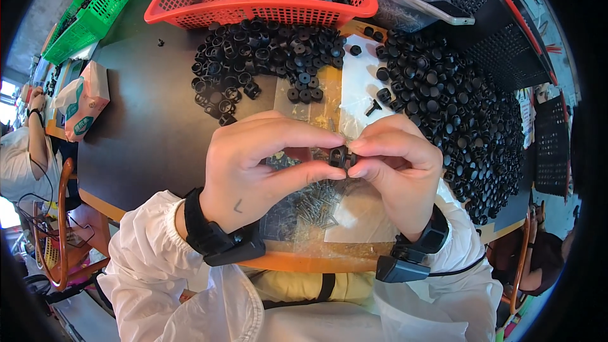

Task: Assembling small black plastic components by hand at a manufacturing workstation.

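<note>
Just above the table's near edge, my left hand pinches a small black barrel-shaped plastic part with a hole in its side, between thumb and forefinger. Facing it, my right hand closes its fingertips on a smaller black plastic piece. The two pieces meet end to end or nearly so; the fingers partly hide the join. Below my hands lies a heap of thin metal springs on a clear plastic sheet. Beyond them are black ring-shaped parts and black round discs.
A large heap of black caps covers the right side. A red basket of black parts stands at the back, beside a clear tub with a phone on it. A tissue packet and green basket are left. People sit on both sides.
</note>
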`<state>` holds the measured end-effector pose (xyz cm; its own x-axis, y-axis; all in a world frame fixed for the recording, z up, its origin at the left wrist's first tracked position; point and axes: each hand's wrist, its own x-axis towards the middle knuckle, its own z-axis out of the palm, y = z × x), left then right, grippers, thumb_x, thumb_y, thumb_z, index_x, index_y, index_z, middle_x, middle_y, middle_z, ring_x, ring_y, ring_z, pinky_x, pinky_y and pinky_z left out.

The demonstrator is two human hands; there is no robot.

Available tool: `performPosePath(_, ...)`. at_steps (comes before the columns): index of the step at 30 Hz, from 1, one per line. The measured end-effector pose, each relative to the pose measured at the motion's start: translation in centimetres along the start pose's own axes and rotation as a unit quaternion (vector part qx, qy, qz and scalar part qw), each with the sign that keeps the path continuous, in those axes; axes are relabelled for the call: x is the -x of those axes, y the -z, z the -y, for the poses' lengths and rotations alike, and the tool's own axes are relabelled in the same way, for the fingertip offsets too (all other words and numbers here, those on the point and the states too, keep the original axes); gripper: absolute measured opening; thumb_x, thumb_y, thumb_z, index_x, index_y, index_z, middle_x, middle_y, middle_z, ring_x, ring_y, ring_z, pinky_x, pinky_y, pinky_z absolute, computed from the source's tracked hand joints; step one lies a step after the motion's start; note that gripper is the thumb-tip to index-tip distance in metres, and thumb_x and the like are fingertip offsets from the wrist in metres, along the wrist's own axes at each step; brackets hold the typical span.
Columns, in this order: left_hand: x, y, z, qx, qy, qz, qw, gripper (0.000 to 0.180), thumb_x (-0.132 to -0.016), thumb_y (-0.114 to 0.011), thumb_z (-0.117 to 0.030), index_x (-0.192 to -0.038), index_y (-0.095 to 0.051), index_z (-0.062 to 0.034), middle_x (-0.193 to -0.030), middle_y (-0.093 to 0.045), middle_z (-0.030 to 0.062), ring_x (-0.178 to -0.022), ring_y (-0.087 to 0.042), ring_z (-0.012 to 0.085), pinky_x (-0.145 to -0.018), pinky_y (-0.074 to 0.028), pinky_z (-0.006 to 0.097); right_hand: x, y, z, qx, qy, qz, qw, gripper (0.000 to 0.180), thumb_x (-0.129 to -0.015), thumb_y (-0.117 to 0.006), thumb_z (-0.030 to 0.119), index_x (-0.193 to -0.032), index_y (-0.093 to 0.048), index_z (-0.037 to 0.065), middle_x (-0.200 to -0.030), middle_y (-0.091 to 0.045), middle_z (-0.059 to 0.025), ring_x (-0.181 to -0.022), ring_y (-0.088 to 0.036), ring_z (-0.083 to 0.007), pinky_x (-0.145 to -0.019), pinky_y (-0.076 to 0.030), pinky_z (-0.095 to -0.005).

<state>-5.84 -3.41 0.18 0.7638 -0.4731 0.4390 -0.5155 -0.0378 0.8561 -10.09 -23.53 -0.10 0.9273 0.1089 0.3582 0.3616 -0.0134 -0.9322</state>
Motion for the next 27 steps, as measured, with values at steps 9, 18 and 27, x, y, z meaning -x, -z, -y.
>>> performPosePath(9, -0.6, 0.6, -0.2, -0.086, -0.049, 0.016, 0.995, 0.036, -0.063, -0.084, -0.002, -0.096, -0.07, 0.0016, -0.088, -0.066, 0.0121, -0.071, -0.064, 0.0169, -0.063, -0.05, 0.026, 0.0, -0.2, 0.1, -0.055, -0.044, 0.006, 0.997, 0.028, -0.074, -0.072, -0.01, -0.101, -0.069, -0.003, -0.1, -0.063, -0.0117, -0.088, -0.065, -0.0177, -0.08, -0.056, -0.0272)
performPosePath(18, -0.4, 0.6, 0.2, -0.165, -0.114, -0.001, 0.98, 0.036, -0.059, -0.085, -0.008, -0.093, -0.075, -0.0092, -0.08, -0.058, 0.0009, -0.071, -0.057, 0.013, -0.06, -0.045, 0.023, -0.9, 0.7, 0.5, -0.155, -0.218, 0.104, 0.958, 0.036, -0.076, -0.071, -0.008, -0.11, -0.065, -0.001, -0.105, -0.061, -0.0098, -0.091, -0.063, -0.0158, -0.083, -0.054, -0.0279)
performPosePath(27, -0.2, -0.1, -0.7, -0.076, -0.126, 0.021, 0.989, 0.035, -0.059, -0.082, 0.001, -0.092, -0.075, -0.0081, -0.08, -0.059, 0.0021, -0.063, -0.059, 0.0131, -0.055, -0.046, 0.024, -0.3, 0.5, 0.7, -0.212, -0.255, 0.107, 0.937, 0.029, -0.072, -0.07, -0.013, -0.098, -0.071, -0.002, -0.099, -0.063, -0.0104, -0.089, -0.063, -0.0169, -0.079, -0.053, -0.0275)
